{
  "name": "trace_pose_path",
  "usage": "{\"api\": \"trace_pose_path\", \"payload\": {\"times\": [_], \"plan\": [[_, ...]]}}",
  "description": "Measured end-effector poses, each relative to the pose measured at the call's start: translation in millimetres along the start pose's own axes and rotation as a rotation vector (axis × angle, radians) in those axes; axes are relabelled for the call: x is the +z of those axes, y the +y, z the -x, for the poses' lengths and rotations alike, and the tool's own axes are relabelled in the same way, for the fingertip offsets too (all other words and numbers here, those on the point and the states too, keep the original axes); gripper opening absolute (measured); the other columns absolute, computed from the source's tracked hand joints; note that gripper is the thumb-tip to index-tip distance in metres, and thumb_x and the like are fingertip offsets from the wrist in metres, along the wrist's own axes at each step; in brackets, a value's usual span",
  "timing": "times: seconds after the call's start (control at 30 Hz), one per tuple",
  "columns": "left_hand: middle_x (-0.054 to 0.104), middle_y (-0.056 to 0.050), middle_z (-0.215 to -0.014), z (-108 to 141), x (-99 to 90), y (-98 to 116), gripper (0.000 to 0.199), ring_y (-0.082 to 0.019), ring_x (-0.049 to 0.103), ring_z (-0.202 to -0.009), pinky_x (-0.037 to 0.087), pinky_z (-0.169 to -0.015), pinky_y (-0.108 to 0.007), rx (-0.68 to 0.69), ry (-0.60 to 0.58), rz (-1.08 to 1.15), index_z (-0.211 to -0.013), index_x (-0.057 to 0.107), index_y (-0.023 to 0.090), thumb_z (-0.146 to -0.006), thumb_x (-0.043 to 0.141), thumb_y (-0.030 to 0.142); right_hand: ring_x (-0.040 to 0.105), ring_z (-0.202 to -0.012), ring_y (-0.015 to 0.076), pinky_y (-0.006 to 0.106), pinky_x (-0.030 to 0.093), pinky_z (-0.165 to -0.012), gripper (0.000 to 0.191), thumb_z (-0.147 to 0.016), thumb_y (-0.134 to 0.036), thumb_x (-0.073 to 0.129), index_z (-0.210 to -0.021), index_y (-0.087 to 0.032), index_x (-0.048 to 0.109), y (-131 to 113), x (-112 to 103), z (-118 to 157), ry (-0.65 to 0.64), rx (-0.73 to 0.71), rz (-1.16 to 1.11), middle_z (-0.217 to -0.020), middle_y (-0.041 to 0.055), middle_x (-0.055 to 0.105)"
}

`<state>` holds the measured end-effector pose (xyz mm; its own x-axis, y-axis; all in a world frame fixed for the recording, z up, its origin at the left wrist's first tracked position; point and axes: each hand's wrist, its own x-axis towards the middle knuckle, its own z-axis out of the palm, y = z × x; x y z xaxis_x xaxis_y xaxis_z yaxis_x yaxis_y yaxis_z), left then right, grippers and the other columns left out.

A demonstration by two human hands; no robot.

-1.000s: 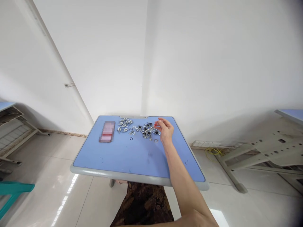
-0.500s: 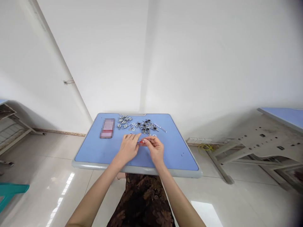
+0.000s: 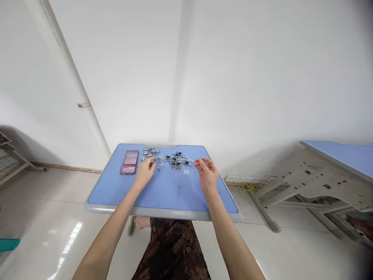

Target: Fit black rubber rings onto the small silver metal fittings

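Note:
My left hand (image 3: 145,172) is over the left part of the blue desk, its fingers pinched at the edge of several small rings and metal parts. Whatever those fingertips hold, if anything, is too small to make out. At the right, raised a little over the desk, my right hand (image 3: 208,177) grips a thin red tool (image 3: 197,160) between thumb and fingers. Between the hands lies a pile of metal parts with black round pieces (image 3: 176,159). Beside it are a dark ring (image 3: 158,170) and a flat pale washer (image 3: 186,172).
A second pile of metal parts (image 3: 151,151) lies at the back left, with a phone (image 3: 129,162) left of it. The desk (image 3: 175,212) has a grey rim and stands by a white wall. Another desk (image 3: 340,155) stands at the right, with a yellow cable (image 3: 247,189) on the floor.
My hands have moved apart from the middle of the desk. The left went up and left to the small parts; the right went up and right, keeping the red tool.

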<state>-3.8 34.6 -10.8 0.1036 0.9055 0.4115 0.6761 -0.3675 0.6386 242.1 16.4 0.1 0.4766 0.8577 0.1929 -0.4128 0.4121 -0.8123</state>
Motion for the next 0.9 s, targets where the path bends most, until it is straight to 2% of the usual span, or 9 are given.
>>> {"api": "trace_pose_path", "payload": {"times": [0.13,0.23,0.37,0.5,0.63,0.73,0.9], "plan": [[0.062,-0.003,-0.092,-6,5.1,-5,0.029,-0.015,0.059,-0.076,0.048,-0.078,-0.029,-0.006,-0.102,-0.01,-0.11,0.062,0.017,-0.081,0.057,0.012,0.062,-0.062,0.0109,0.027,0.054,-0.065,0.032,-0.052,-0.027,0.084,-0.073,-0.02,0.061,3,5,-40,0.009,0.024,-0.028,-0.066,-0.0041,0.062],[0.06,-0.005,-0.099,0,13.6,-6,0.036,-0.013,0.058,-0.071,0.05,-0.076,-0.03,-0.026,-0.183,-0.04,-0.113,0.061,0.017,-0.078,0.058,0.009,0.061,-0.06,0.0105,0.026,0.053,-0.059,0.032,-0.05,-0.027,0.083,-0.069,-0.019,0.059,11,4,-53,0.029,0.045,-0.045,-0.063,-0.005,0.059],[0.058,-0.007,-0.103,5,22.0,-7,0.038,-0.016,0.06,-0.079,0.05,-0.081,-0.033,-0.06,-0.169,-0.088,-0.117,0.058,0.018,-0.08,0.058,0.011,0.06,-0.059,0.01,0.025,0.053,-0.058,0.031,-0.052,-0.026,0.082,-0.067,-0.019,0.056,17,-1,-56,0.035,0.064,-0.057,-0.064,-0.0051,0.058],[0.055,-0.01,-0.111,-1,26.5,-9,0.041,-0.019,0.06,-0.083,0.05,-0.083,-0.037,-0.088,-0.14,-0.152,-0.122,0.054,0.016,-0.081,0.06,0.016,0.058,-0.058,0.0098,0.025,0.052,-0.058,0.028,-0.054,-0.026,0.082,-0.068,-0.018,0.058,17,-1,-53,0.02,0.087,-0.061,-0.065,-0.0042,0.059],[0.057,-0.01,-0.104,-10,38.3,-7,0.03,-0.02,0.06,-0.088,0.049,-0.086,-0.037,-0.037,-0.173,-0.164,-0.113,0.061,0.014,-0.083,0.055,0.011,0.057,-0.058,0.0094,0.024,0.052,-0.057,0.027,-0.054,-0.026,0.082,-0.068,-0.018,0.062,17,2,-51,0.011,0.113,-0.072,-0.066,-0.0033,0.059],[0.059,-0.009,-0.102,-14,50.6,-1,0.032,-0.02,0.06,-0.09,0.05,-0.087,-0.036,0.018,-0.182,-0.138,-0.113,0.062,0.015,-0.084,0.051,0.008,0.057,-0.058,0.009,0.023,0.052,-0.057,0.026,-0.052,-0.025,0.083,-0.068,-0.018,0.063,17,2,-50,0.014,0.128,-0.083,-0.066,-0.0033,0.06],[0.054,-0.013,-0.123,-16,58.3,2,0.044,-0.022,0.052,-0.117,0.042,-0.103,-0.038,0.035,-0.113,-0.135,-0.122,0.056,0.014,-0.083,0.038,0.003,0.056,-0.057,0.0085,0.023,0.052,-0.057,0.027,-0.051,-0.025,0.084,-0.069,-0.018,0.064,15,-1,-50,0.036,0.143,-0.095,-0.065,-0.0032,0.061]]}}
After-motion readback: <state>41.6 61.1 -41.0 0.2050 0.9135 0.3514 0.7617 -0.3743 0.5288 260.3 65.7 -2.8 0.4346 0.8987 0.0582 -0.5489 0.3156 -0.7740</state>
